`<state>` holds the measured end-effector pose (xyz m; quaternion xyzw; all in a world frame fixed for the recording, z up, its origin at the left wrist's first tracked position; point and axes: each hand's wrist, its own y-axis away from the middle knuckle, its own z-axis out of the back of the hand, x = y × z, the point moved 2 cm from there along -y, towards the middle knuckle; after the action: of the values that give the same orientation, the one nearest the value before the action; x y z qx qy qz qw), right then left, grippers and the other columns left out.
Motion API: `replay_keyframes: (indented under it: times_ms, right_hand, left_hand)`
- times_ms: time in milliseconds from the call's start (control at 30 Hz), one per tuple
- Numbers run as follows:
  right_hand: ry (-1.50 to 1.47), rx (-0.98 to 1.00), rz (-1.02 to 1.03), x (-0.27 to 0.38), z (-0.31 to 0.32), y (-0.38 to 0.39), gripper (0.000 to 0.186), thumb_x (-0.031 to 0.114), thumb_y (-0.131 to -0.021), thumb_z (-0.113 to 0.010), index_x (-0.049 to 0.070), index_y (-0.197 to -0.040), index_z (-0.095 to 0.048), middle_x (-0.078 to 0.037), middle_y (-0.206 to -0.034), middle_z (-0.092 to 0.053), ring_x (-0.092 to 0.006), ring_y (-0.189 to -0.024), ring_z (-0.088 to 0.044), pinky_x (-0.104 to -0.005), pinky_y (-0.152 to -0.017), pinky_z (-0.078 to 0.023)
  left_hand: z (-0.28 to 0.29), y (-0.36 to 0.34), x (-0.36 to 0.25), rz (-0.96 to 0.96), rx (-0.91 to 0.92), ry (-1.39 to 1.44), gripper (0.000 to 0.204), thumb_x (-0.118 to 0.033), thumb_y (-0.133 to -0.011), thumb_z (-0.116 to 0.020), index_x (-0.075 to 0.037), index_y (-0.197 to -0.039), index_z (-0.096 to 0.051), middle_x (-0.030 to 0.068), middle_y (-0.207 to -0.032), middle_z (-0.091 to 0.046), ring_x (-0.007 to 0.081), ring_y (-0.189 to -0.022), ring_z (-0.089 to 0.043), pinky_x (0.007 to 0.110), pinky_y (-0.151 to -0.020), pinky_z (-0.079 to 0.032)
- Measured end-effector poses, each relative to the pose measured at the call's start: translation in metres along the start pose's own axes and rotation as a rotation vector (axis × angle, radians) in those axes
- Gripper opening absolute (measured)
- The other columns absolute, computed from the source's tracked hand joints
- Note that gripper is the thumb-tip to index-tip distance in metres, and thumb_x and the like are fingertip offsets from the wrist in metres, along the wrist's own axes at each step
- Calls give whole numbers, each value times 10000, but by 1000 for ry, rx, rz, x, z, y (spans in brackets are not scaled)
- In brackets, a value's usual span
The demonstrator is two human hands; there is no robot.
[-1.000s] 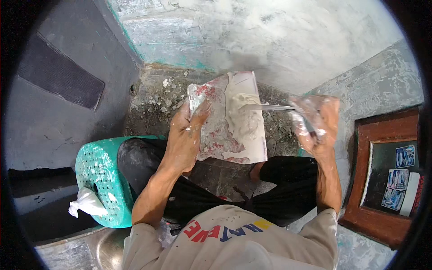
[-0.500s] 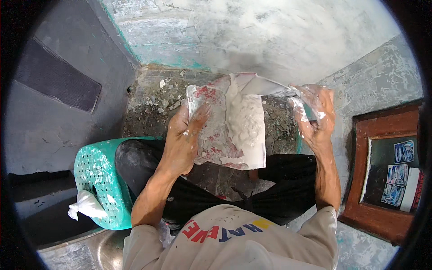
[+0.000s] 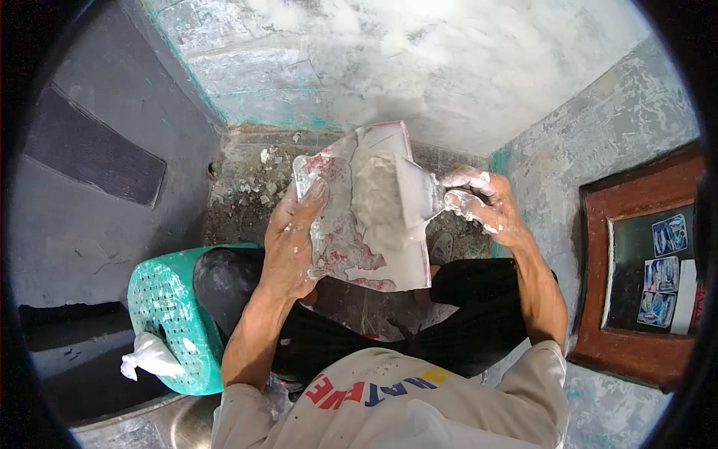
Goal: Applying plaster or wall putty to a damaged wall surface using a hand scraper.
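My left hand (image 3: 292, 239) grips the left edge of a flat board (image 3: 351, 232) smeared with white putty and red marks, holding it in front of me. A mound of white putty (image 3: 378, 202) sits on the board's middle. My right hand (image 3: 482, 206), spattered with white, holds a putty knife (image 3: 415, 191) whose wide blade lies against the putty on the board's right side. Both hands are over my knees in black trousers.
A green perforated plastic stool (image 3: 168, 314) with a white rag (image 3: 149, 355) stands at my left. The rough plastered wall (image 3: 419, 67) rises ahead. A wooden-framed panel with pictures (image 3: 643, 277) is on the right wall. Rubble lies on the dirty floor (image 3: 247, 187).
My right hand has moved left from the side toward the board, bringing the knife blade onto the putty. The left hand and board have stayed in place.
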<state>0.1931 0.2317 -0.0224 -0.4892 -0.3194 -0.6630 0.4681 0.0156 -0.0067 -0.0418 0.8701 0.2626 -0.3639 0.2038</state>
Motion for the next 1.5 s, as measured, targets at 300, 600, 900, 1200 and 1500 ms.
replay_keyframes:
  times_ms: [300,600,900,1200,1500]
  right_hand:
    - [218,-484,252,13,18,12,249,36,-948,-652,-19,-1188,-688,-100,-1032,-685,-183,-887,-651,-314,-742,-543]
    - [846,-416,837,6,-42,1,558,-47,-707,-763,41,-1252,-689,-133,-1046,-655,-277,-900,-637,-377,-731,-569]
    - [892,-426,99,0,39,3,282,34,-926,-697,3,-1200,-636,-180,-1051,-643,-313,-885,-627,-468,-794,-552]
    - [857,-367,-7,-3,93,58,441,-34,-911,-658,-88,-1336,-552,-308,-1390,-561,-436,-1272,-574,-443,-1085,-443]
    - [947,-489,-85,-13,111,82,298,0,-928,-661,-63,-1216,-616,-278,-1214,-617,-418,-1118,-610,-428,-1016,-456]
  left_hand:
    - [-5,-2,-12,-36,41,35,458,-218,-1056,-544,1,-1454,-481,115,-1341,-602,201,-1201,-608,363,-1031,-507]
    - [-2,1,-4,-35,-46,49,435,-209,-1057,-543,-7,-1440,-496,109,-1353,-599,200,-1204,-607,370,-1034,-509]
    - [37,-27,17,-78,-263,152,503,-230,-1069,-549,-33,-1495,-369,129,-1372,-590,243,-1196,-632,402,-948,-581]
    - [103,-172,103,-20,-559,213,280,-148,-1048,-559,-56,-1310,-530,125,-1259,-621,285,-1106,-646,461,-941,-584]
    - [202,-314,159,-18,-727,72,283,-118,-1056,-515,-52,-1331,-514,126,-1220,-652,282,-994,-690,446,-749,-633]
